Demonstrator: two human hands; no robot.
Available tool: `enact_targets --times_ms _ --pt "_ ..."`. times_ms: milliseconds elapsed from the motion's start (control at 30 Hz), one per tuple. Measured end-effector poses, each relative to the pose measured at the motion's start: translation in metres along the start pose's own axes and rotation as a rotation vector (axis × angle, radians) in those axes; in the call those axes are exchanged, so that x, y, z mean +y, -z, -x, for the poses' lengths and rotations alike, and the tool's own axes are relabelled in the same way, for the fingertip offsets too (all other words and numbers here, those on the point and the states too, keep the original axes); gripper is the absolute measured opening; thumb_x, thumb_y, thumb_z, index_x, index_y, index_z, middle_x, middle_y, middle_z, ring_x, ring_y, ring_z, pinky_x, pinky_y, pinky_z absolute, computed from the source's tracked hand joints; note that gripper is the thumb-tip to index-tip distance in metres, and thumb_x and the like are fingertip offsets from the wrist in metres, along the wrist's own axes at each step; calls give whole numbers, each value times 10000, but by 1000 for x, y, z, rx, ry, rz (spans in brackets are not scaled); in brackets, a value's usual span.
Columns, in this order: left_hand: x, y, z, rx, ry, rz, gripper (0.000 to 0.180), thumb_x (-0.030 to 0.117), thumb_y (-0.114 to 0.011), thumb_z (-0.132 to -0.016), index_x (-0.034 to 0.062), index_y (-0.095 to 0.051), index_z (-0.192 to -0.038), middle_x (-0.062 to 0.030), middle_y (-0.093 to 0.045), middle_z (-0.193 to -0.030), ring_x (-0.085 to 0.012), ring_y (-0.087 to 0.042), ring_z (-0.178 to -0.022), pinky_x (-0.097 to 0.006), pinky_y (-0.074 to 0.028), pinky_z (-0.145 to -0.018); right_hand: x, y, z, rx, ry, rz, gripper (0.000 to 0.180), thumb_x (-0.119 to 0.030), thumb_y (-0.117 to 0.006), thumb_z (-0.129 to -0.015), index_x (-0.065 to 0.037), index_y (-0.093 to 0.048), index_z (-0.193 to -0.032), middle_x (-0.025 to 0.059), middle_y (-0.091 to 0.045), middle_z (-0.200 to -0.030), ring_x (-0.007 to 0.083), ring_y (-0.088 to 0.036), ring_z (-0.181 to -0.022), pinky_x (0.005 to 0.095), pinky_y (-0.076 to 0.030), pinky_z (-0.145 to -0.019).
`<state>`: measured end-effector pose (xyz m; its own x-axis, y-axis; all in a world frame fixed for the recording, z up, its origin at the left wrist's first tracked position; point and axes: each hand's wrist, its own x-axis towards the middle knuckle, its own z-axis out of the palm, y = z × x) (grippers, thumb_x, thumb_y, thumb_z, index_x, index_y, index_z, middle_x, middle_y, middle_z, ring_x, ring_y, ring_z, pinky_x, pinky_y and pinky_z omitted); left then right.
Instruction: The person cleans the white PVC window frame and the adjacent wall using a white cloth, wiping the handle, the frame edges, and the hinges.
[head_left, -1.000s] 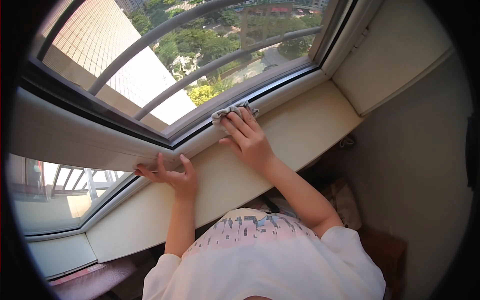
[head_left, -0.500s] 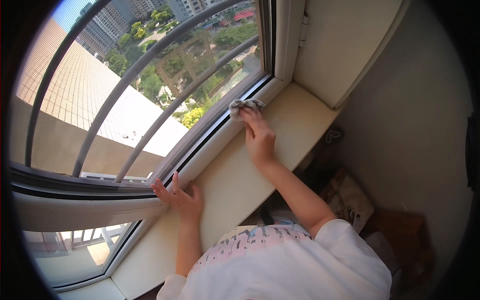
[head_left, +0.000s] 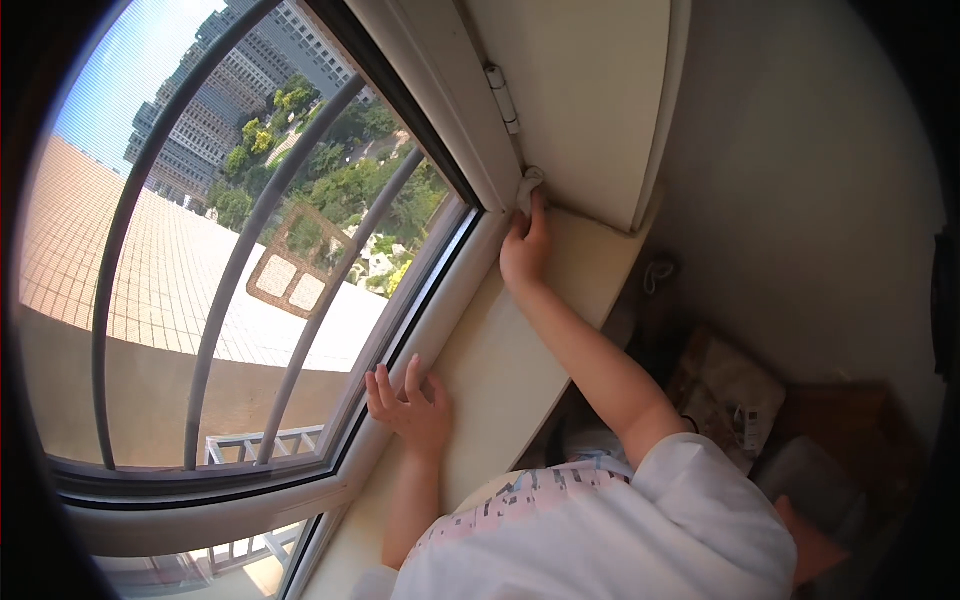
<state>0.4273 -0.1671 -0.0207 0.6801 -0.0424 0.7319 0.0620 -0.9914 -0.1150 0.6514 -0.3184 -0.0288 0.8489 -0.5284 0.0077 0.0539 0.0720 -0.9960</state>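
My right hand is closed on a crumpled light cloth, pressed into the corner where the white window frame meets the side panel. Only part of the cloth shows above my fingers. My left hand rests against the lower rail of the frame, fingers spread and nothing in them. Beneath both forearms runs the cream window sill.
Grey bars stand outside the window, with buildings and trees far below. A metal hinge joins the side panel to the frame. Under the sill, at the right, a box stands among dim items.
My right hand has moved the cloth from the lower window rail into the far corner by the hinged panel. The view has turned; my left hand still leans on the frame.
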Motion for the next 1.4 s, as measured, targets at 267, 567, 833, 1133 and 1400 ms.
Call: enact_targets --times_ms 267,567,833,1133,1400 --pt "53 -19 -62 -87 -37 63 378 176 -646 -874 164 -627 -1251 -71 -574 -1382 -259 -507 -1283 -409 -299 -1007 -65 -9 6 -152 509 -357 373 25 -570 -975 -59 -614 -1336 170 -650 -1319 273 -649 -1196 333 -523 -950" --pt "59 -21 -61 -116 43 28 365 215 -668 -860 176 -642 -1222 -46 -589 -1360 -265 -504 -1270 -424 -295 -1027 -39 28 -15 -277 443 -162 331 74 -609 -902 -46 -667 -1205 176 -649 -1313 306 -621 -1241 324 -534 -915" --pt "54 -25 -59 -146 44 5 252 198 -667 -829 196 -699 -1079 -29 -578 -1367 -249 -500 -1287 -416 -289 -1036 -33 23 -32 -450 948 -17 305 60 -644 -856 -109 -725 -1097 69 -712 -1219 475 -499 -1324 448 -549 -921" --pt "58 -17 -65 -152 50 31 186 194 -682 -835 196 -716 -1018 -1 -595 -1381 -229 -522 -1263 -395 -313 -1012 -64 20 -42 -418 866 -218 359 27 -704 -876 -45 -611 -1215 159 -646 -1278 372 -595 -1248 378 -512 -985" --pt "51 -17 -55 -142 24 101 160 186 -691 -800 187 -710 -959 -52 -588 -1386 -266 -499 -1305 -393 -290 -1021 -12 17 3 -133 195 -256 720 -105 -774 -864 16 -341 -1427 243 -465 -1381 356 -477 -1332 436 -395 -1099"
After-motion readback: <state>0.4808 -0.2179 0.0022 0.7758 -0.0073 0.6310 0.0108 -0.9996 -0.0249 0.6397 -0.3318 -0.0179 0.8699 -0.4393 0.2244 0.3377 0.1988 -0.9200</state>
